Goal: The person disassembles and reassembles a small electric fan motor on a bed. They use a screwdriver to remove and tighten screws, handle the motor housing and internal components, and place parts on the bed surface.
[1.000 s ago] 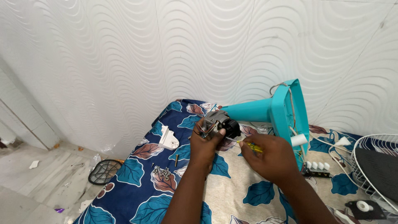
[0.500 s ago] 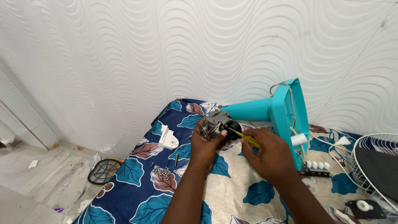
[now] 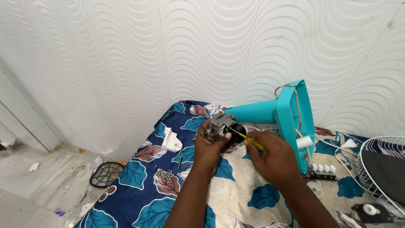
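White wall panels with a raised wave pattern fill the background, and a cloth with blue and brown leaf prints covers the surface below.

A small fan motor is gripped in the left hand, fingers curled round its metal body and the thumb pressed against the black end. It is held above the cloth, just in front of the narrow end of the turquoise fan stand, which lies on its side with its wide base turned to the right.

A yellow-handled screwdriver is pinched in the right hand. Its long axis runs from lower right to upper left, and the tip points at the black end of the motor and touches it.

Compared with a second ago, the motor is raised slightly and turned more towards the stand, and the screwdriver tip has come up against it; the stand is unchanged.

On the cloth, a white plastic bracket and a small heap of screws are seen left of the forearm. A white wire fan guard is seen at the right edge, and a row of white switch buttons by the stand's base.
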